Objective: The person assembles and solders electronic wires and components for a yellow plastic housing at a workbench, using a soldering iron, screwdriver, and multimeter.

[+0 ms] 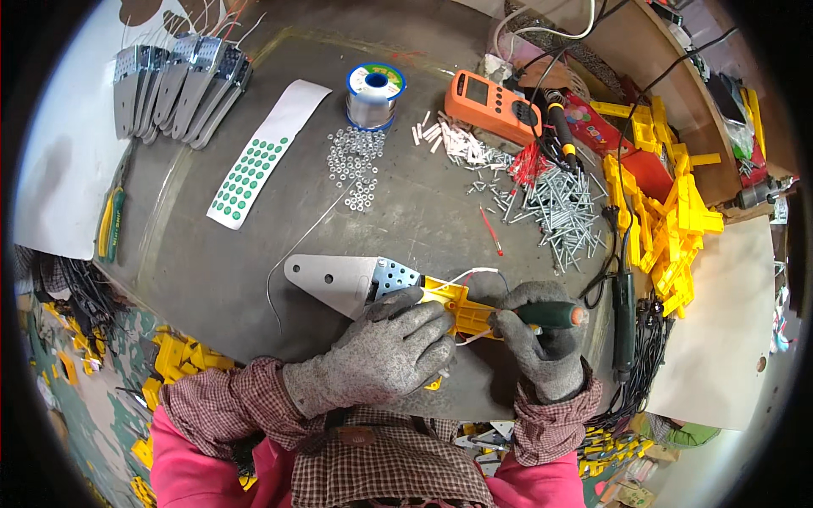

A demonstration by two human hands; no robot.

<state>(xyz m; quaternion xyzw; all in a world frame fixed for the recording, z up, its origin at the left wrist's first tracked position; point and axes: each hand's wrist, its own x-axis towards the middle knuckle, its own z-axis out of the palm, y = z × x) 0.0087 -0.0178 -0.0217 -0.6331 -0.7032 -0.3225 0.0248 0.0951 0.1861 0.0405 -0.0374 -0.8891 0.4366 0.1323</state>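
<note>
Both my hands wear grey knitted gloves. My left hand [381,351] lies closed over a yellow plastic handle piece [468,315], holding it to the table. Joined to that piece is a flat grey pointed metal plate [332,281] with a shiny perforated section [395,278], which reaches left past the glove. White wires [461,275] stick out of the yellow piece. My right hand [546,351] is wrapped round a screwdriver [555,315] with a dark green handle, lying sideways with its front toward the yellow piece. Its tip cannot be made out.
Beyond my hands are a solder spool [373,106], small nuts [356,157], a sticker sheet [254,173], an orange multimeter [487,108] and loose screws [563,212]. Metal plates [182,85] are stacked far left; pliers [111,224] lie below. Yellow housings [677,220] and a corded green tool [624,322] line the right.
</note>
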